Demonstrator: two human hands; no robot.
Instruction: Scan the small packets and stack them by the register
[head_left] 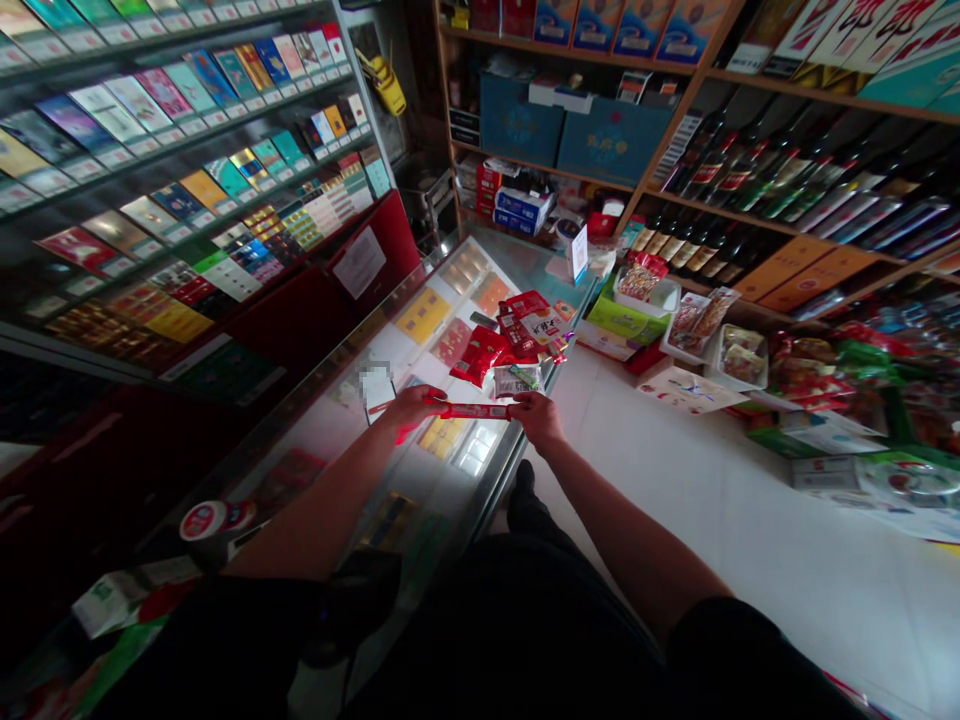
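Between my two hands a long, narrow red packet (477, 411) is stretched level above the glass counter (409, 375). My left hand (417, 406) pinches its left end, and my right hand (538, 417) grips the right end. A bit of red wrapping (406, 433) shows under my left hand. Just beyond the packet lies a silvery-white snack bag (517, 379) with dark print. Behind that are a shiny red bag (478, 354) and a heap of larger red snack packets (534, 325). A white card or phone-like item (377, 390), partly blurred out, rests left of my left hand.
Cigarette packs (165, 95) fill the shelves at left. A wooden shelf (577, 180) with boxes and bottles (780, 160) stands ahead and right. Snack boxes (694, 385) sit on the pale floor (637, 470). A small sign (578, 254) stands on the counter's far end; a round tub (204, 521) is near left.
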